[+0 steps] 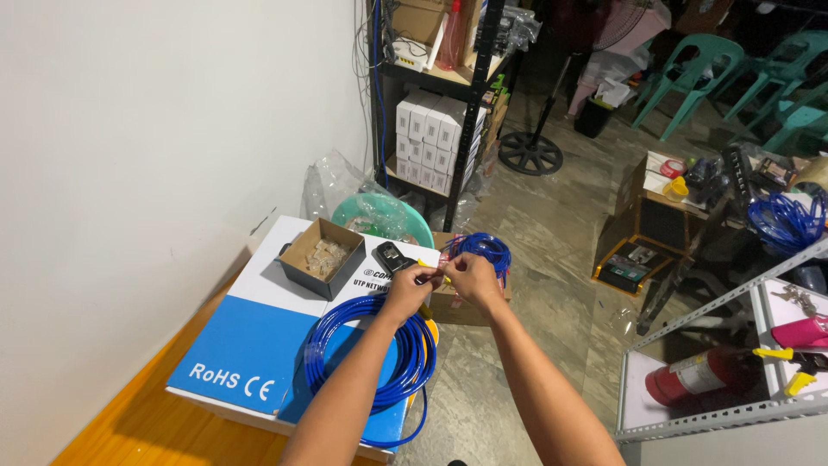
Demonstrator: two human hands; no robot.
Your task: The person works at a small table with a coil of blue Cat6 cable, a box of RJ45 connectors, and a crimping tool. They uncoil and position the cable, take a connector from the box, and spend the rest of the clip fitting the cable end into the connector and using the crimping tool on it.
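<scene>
- The left hand (410, 286) and the right hand (470, 278) meet just above the table's front corner, fingertips pinched together on the end of a blue cable (429, 273); both are closed on it, the thumbs pressing inward.
- A sliver of yellow shows at the pinch and just below the left hand, probably part of a tool or a sleeve; it is too small to tell.
- Whether a plug already sits on the cable end cannot be made out, since the fingers cover it.
- The cable runs down from the hands into a large blue coil (371, 349) lying flat on a blue-and-white carton (233, 345), which rests on the wooden table (129, 423).
- Judging from this, the end is being worked and the coil itself is already wound; it is not bound with any tie that shows.
- Just beyond the left hand lies a small black tester-like device (392, 256), untouched.
- Beside it stands an open cardboard box (320, 256) holding clear plastic connectors, still well filled.
- Behind the right hand a second, smaller blue coil (483, 248) sits on a brown box on the floor, looking finished.
- Farther off: a green basin (379, 216), a metal shelf of white boxes (431, 129), and a red extinguisher (703, 377) on a rack at the right.
</scene>
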